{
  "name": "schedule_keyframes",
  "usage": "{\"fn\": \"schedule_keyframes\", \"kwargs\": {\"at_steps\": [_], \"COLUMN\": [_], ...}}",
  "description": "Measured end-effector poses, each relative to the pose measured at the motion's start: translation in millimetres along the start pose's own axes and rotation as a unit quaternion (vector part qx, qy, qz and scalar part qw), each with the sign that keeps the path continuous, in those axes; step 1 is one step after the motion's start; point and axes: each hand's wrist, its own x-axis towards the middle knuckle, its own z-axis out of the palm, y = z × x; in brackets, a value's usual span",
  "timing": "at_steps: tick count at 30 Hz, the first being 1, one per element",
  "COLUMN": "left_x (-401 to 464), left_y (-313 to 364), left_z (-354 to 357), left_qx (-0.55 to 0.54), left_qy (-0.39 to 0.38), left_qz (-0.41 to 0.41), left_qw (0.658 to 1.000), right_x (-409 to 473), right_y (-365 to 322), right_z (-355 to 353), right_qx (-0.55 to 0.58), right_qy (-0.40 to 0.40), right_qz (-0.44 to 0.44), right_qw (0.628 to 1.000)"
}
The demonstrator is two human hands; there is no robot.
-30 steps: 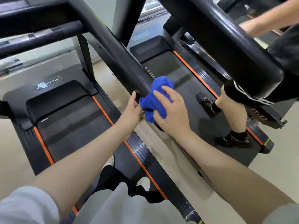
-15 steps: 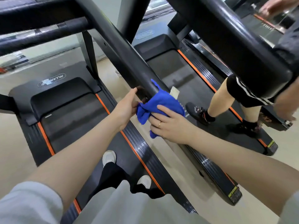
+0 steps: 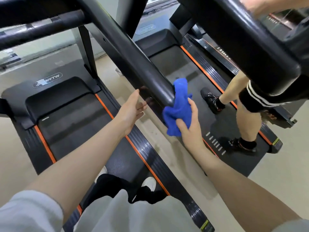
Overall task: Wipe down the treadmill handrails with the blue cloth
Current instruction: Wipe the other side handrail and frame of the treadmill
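The black handrail (image 3: 133, 64) of my treadmill slants down from the upper left to its rounded end near the middle of the view. A bunched blue cloth (image 3: 179, 108) lies against the right side of that end. My right hand (image 3: 189, 121) grips the cloth from the right and below, thumb on its lower part. My left hand (image 3: 132, 111) hovers just left of the rail's end with fingers relaxed, holding nothing; I cannot tell whether its fingertips touch the rail.
A second thick black handrail (image 3: 242, 39) crosses the upper right. Another person's legs (image 3: 247, 114) stand on the neighbouring treadmill belt (image 3: 192, 77) to the right. My treadmill's belt (image 3: 75, 124) and orange-edged side rail (image 3: 143, 158) lie below, my feet at the bottom.
My right hand has turned and slid to the right side of the rail's end with the cloth. My left hand has drawn back slightly from the rail and opened.
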Motion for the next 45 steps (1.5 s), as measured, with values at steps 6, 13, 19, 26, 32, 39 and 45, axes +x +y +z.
{"fn": "schedule_keyframes", "kwargs": {"at_steps": [6,13,19,26,32,39,45], "left_x": [-2.4,-4.1,1.2,20.5,45.1,96.9,116.1], "left_y": [7.8,25.6,50.2,85.4,107.7,152.9,154.5], "left_z": [-2.3,-20.1,-62.0,-168.9,-248.9,-286.7,-291.3], "left_qx": [0.02,0.073,0.127,0.181,0.358,0.682,0.723], "left_qy": [-0.029,-0.081,-0.124,-0.054,0.024,0.153,0.191], "left_qz": [-0.01,-0.019,0.002,0.116,0.178,0.317,0.231], "left_qw": [0.999,0.994,0.984,0.975,0.916,0.641,0.622], "right_x": [21.4,20.4,25.6,100.7,153.5,257.7,299.6], "right_y": [-16.8,-29.3,-77.8,-92.8,-88.4,-99.8,-108.8], "right_z": [11.3,44.6,92.7,198.8,247.5,274.6,287.6], "right_qx": [0.308,0.277,-0.171,-0.44,-0.682,-0.802,-0.817], "right_qy": [0.058,0.328,0.298,0.056,-0.112,-0.245,-0.353], "right_qz": [0.304,0.364,-0.036,-0.22,-0.36,-0.307,-0.313], "right_qw": [0.9,0.827,0.938,0.869,0.627,0.45,0.331]}}
